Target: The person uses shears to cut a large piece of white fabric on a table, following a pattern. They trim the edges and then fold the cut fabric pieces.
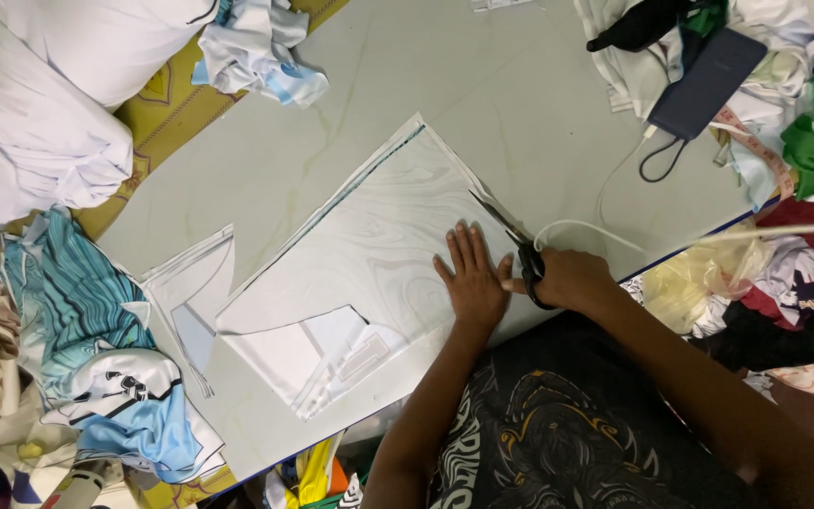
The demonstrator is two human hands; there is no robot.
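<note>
Right now the right hand [572, 279] is clenching black-handled steel scissors [512, 243], blades biting into the pale marbled fabric sheet [369, 245] lying on the grey desk [520, 85]. The left hand [471, 278], flat and gripping nothing, is pressing the sheet just beside the blades, so a slipping cut is risking the fingers or a crooked edge.

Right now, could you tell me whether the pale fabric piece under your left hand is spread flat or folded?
Spread flat: the pale fabric piece lies smooth on the table under the left hand.

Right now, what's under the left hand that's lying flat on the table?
The left hand presses flat on a pale marbled fabric sheet, which lies on the grey table. Whatever the sheet covers beneath the palm is hidden. The right hand holds black scissors alongside.
</note>
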